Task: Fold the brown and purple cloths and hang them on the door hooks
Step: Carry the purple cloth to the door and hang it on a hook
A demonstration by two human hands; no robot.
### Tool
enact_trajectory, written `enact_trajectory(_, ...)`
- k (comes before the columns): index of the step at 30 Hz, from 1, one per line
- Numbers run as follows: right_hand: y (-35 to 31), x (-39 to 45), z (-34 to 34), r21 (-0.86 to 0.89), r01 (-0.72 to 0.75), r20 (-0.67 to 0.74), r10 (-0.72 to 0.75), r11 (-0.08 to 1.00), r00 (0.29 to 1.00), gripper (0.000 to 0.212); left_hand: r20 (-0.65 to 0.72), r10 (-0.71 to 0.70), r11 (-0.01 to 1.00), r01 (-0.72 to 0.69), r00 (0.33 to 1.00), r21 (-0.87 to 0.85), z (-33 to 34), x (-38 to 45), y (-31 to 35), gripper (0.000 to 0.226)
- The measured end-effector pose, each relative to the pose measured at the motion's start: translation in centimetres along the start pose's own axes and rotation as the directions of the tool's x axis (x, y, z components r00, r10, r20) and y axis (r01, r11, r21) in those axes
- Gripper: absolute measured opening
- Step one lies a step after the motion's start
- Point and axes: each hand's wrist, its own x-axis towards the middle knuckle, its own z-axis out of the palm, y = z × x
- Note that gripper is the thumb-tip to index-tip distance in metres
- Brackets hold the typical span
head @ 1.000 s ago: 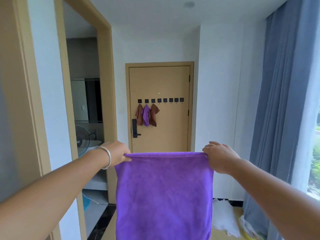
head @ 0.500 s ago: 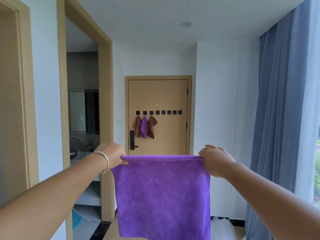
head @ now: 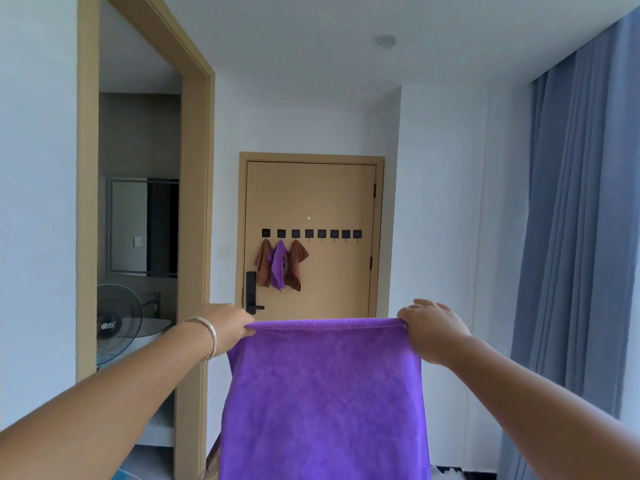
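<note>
nearest the viewer, a large square purple microfibre cloth (head: 323, 400) hangs flat and spread wide, its top edge held level at chest height. the left hand (head: 227, 327), with a silver bangle (head: 207, 337) on its wrist, pinches the upper left corner between curled fingers and thumb; the right hand (head: 433, 329) pinches the upper right corner in the same way. the cloth's lower edge falls below the view, so whether one fold is already made cannot be told for certain. farther off on the left, an open tan-framed doorway (head: 194, 216) shows a black standing fan (head: 116, 325) and a wall mirror (head: 138, 225); on the right hangs a long blue-grey curtain (head: 581, 237). at the far end stands the tan entrance door (head: 311, 237) with a row of eight small black square hooks (head: 311, 233). the three leftmost hooks already carry a brown cloth (head: 263, 265), a small purple cloth (head: 278, 268) and a second brown cloth (head: 296, 266); five hooks stand bare. judged so, three cloths are done, while the held cloth remains to be folded, carried to the door, well apart from it, and hung.
</note>
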Motion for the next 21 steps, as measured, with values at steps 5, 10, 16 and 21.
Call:
enact_trajectory(5, -1.4, 5.5, 0.9, -0.007, -0.030, -0.051, 0.029, 1.000, 0.998, 0.038, -0.018, -0.016, 1.000, 0.016, 1.000, 0.007, 0.5, 5.4, -3.1, 0.035)
enact_trajectory(10, -2.2, 9.0, 3.1, -0.014, -0.063, -0.061, 0.062, 0.998, 0.996, 0.034, -0.063, -0.041, 0.998, 0.044, 0.997, 0.038, 2.5, 9.4, -5.0, 0.031)
enact_trajectory(16, -2.3, 13.5, 7.5, -0.017, -0.057, -0.032, 0.057, 0.998, 0.998, 0.036, -0.091, -0.027, 0.999, 0.031, 0.995, 0.039, 6.4, 14.4, -6.3, 0.027)
enact_trajectory(21, -1.1, 18.5, 11.6, -0.002, -0.029, -0.041, 0.029, 1.000, 0.999, 0.032, -0.116, -0.034, 0.997, 0.041, 0.993, 0.061, 8.8, 19.3, -6.8, 0.028)
